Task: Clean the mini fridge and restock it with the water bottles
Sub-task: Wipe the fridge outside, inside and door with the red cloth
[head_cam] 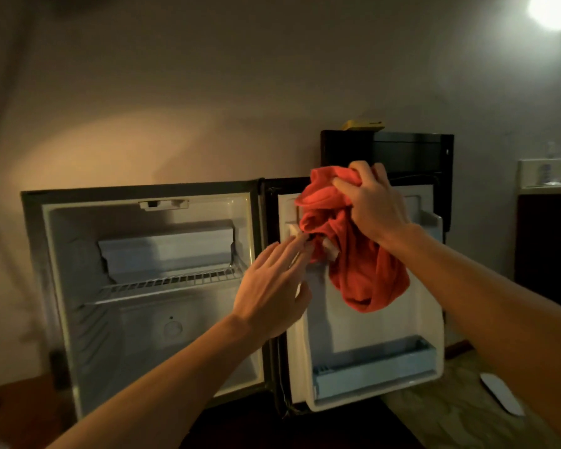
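The mini fridge [62,286] stands open with a wire shelf [162,285] and a small freezer box inside; no bottles show in it. Its door [370,325] is swung out to the right, with a lower door rack [376,367]. My right hand [374,202] grips a bunched red cloth [363,270] that hangs in front of the upper door liner. My left hand [272,286] is open, fingers stretched toward the cloth's lower left edge near a white tag, fingertips at or just touching it.
A black appliance [412,153] stands behind the door with a yellow object [363,125] on top. A counter with small bottles [548,176] is at the far right. A white slipper-like item [502,398] lies on the patterned floor. Dark wood furniture sits at lower left.
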`<state>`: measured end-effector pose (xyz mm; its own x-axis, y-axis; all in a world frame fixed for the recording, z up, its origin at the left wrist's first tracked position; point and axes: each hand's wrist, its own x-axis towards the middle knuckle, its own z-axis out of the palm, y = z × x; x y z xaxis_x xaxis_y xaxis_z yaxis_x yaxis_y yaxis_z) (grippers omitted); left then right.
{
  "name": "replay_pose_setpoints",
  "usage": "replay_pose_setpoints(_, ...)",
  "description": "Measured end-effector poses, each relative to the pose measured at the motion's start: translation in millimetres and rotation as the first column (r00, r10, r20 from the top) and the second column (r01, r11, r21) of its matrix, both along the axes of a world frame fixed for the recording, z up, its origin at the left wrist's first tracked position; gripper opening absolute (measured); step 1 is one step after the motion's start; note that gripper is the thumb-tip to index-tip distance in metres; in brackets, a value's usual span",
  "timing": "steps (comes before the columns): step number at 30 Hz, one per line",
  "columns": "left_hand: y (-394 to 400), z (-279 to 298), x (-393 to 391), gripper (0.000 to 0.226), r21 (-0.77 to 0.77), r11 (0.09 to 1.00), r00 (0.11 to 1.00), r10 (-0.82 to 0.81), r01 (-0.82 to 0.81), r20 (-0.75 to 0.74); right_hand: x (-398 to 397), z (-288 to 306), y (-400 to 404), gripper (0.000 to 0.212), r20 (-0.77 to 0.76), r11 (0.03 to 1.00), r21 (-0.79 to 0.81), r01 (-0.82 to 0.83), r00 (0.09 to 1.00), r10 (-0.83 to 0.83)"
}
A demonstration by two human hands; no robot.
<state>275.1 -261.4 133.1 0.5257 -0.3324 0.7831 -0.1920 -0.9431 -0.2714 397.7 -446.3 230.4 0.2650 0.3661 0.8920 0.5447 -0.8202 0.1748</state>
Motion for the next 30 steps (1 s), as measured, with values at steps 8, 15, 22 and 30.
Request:
replay_pose_setpoints(8,-31.8,17.7,40.6,0.048,0.105,0.989,0.994,0.106,-0.108,0.020,27.4,-10.6,-65.5,0.047,-0.190,0.982,0.081,0.171,0.970,-0.153)
replay_pose_setpoints(15,-35.7,20.6,49.6,0.054,0.124,0.965,0.973,0.230,-0.230,0.016,30.1,5.2,-33.6,0.044,-0.093,0.999,-0.003,-0.041,0.995,0.041)
replay_pose_setpoints(22,-40.6,17.9,37.3,0.051,0.032,0.977,0.977,0.209,-0.210,0.033,20.9,11.1,-44.5,0.036,0.026,0.987,-0.159,0.030,0.999,-0.026)
replay_pose_setpoints(30,-58.8,10.2,38.1,0.045,-0.070,0.976,0.974,0.212,-0.206,0.086,17.9,2.6,-128.6,0.044,-0.111,0.973,-0.085,0.217,0.968,-0.225)
